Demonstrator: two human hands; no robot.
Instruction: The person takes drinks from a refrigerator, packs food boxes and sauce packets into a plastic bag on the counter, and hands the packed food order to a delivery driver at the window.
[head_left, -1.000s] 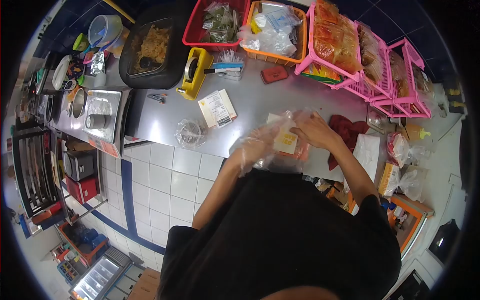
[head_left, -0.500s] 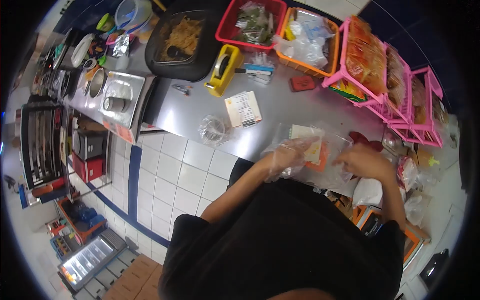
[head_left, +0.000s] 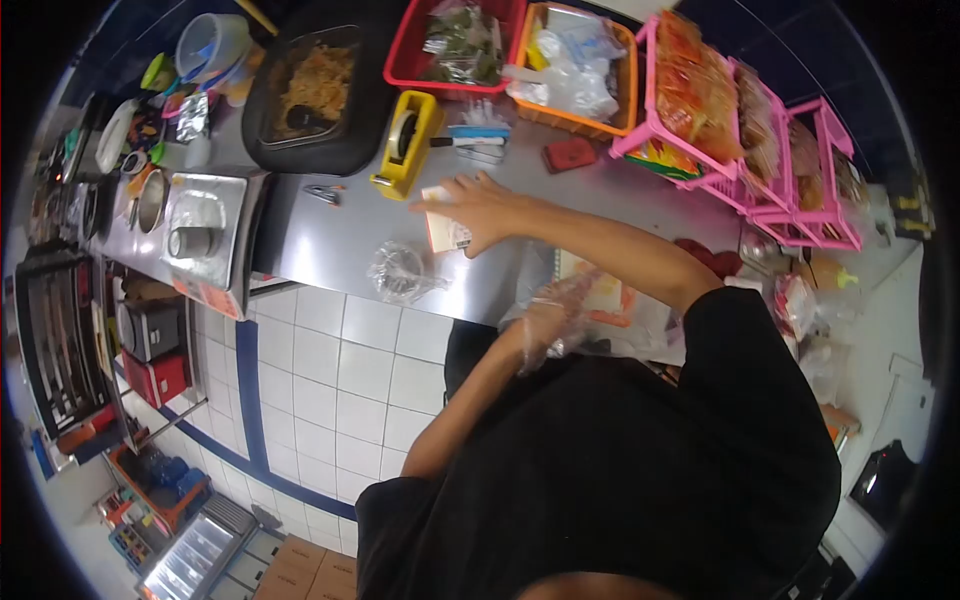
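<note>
My left hand (head_left: 552, 318) is closed on the gathered edge of a clear plastic bag (head_left: 640, 335), which lies near the front edge of the metal table. Through the film show a pale card and something orange, partly hidden by my right forearm. My right hand (head_left: 478, 212) reaches across to a small stack of printed slips (head_left: 444, 230). Its fingers lie over the far side and the thumb over the near side, gripping the stack. Left of the slips sits a crumpled clear plastic bundle (head_left: 398, 272). Just beyond stands a yellow tape dispenser (head_left: 406, 145).
Behind are a black tub of food (head_left: 262, 140), a red basket (head_left: 390, 75), an orange basket (head_left: 627, 95) and pink racks (head_left: 745, 185) of packed food. Pens (head_left: 480, 135), a red block (head_left: 569, 154) and small clippers (head_left: 324, 194) lie between. A scale-like steel platform (head_left: 215, 215) stands left.
My right hand has left the plastic bag and crossed left to the printed slips. My left hand stays on the bag. The whole view has shifted slightly.
</note>
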